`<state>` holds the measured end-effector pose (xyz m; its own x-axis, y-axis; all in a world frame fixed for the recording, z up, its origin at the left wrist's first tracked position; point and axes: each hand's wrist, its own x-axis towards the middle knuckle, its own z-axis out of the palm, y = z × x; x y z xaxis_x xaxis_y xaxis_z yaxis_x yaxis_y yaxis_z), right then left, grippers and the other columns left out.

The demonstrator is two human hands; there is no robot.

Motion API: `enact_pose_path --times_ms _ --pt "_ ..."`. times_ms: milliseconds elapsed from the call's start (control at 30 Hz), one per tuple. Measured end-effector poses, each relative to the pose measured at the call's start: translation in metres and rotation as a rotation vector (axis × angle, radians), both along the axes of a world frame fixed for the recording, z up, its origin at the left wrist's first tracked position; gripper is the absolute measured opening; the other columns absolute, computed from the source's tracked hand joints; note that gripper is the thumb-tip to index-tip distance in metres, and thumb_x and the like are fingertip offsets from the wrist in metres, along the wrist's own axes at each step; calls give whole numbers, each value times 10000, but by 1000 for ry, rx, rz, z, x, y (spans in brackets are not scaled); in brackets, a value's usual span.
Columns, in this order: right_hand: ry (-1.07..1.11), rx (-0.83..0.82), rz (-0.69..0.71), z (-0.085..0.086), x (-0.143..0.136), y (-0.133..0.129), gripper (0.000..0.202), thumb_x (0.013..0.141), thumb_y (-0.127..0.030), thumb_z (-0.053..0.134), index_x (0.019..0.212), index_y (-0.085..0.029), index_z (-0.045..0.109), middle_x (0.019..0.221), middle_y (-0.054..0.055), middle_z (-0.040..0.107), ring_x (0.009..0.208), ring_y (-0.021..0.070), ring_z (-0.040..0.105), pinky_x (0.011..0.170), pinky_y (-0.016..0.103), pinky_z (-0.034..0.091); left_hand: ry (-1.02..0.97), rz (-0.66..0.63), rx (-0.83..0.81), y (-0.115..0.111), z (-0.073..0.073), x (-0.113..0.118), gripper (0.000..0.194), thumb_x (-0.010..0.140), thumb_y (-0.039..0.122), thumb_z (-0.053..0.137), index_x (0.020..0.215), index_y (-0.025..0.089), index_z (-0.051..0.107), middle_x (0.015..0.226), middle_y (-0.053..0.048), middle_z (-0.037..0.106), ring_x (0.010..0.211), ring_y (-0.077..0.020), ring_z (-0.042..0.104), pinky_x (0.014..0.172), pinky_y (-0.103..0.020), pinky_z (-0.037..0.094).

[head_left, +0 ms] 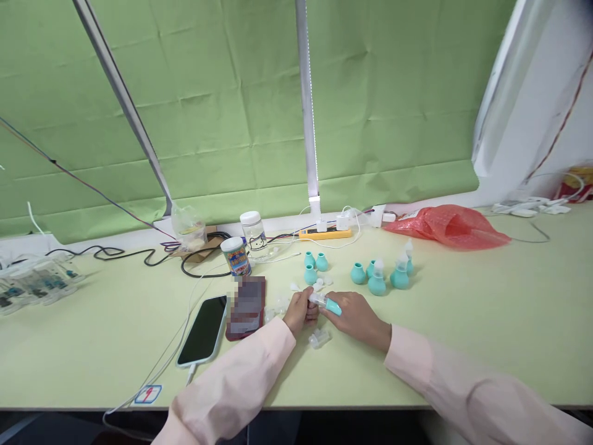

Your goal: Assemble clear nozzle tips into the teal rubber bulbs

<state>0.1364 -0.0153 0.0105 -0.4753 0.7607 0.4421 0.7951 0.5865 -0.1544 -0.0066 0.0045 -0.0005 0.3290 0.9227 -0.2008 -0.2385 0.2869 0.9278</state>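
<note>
A clear tube with a teal end lies between my two hands above the table. My left hand is closed around its clear end. The fingers of my right hand are closed on it near the teal end. Just beyond my hands are small white pieces and teal bulbs with open necks. More teal bulbs stand to the right, some with clear tips on top. Clear plastic pieces lie on the near side of my hands.
Left of my hands lie a phone with a cable and a dark red case. Behind them are a labelled can and a clear jar. A power strip and a red plastic bag sit at the back.
</note>
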Motion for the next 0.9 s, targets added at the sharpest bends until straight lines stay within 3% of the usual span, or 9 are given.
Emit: enact_pose_path --times_ms 267,433,600,733,900 --pt "18 -3 -30 -6 -3 3 263 774 -378 345 732 -168 497 667 34 597 602 150 538 492 222 280 -129 -41 -53 2 5 -7 352 702 347 310 414 180 197 333 77 139 295 -38 117 315 -170 68" --pt "72 9 -31 -2 4 8 229 758 -377 365 780 -185 489 735 32 563 652 147 519 523 223 312 -230 -179 -128 4 6 -13 334 685 334 318 411 172 216 341 64 159 302 -45 142 308 -174 66" --pt "256 25 -47 -6 12 25 222 772 -352 332 725 -179 464 785 44 487 764 155 469 670 270 359 -295 -287 -153 4 6 -16 307 672 340 334 428 166 266 356 57 179 311 -51 183 308 -169 87" --pt "419 -24 -79 -15 15 38 154 707 -307 422 773 -169 434 761 38 471 759 162 455 687 292 372 -253 -269 -171 4 5 -15 329 696 394 332 463 163 313 359 58 198 314 -51 193 307 -162 106" --pt "520 12 -45 -21 14 39 262 655 -217 443 904 -159 388 847 52 470 819 170 439 729 307 363 -163 -170 -135 3 4 -13 349 702 458 376 554 145 413 390 58 270 335 -44 251 323 -155 181"
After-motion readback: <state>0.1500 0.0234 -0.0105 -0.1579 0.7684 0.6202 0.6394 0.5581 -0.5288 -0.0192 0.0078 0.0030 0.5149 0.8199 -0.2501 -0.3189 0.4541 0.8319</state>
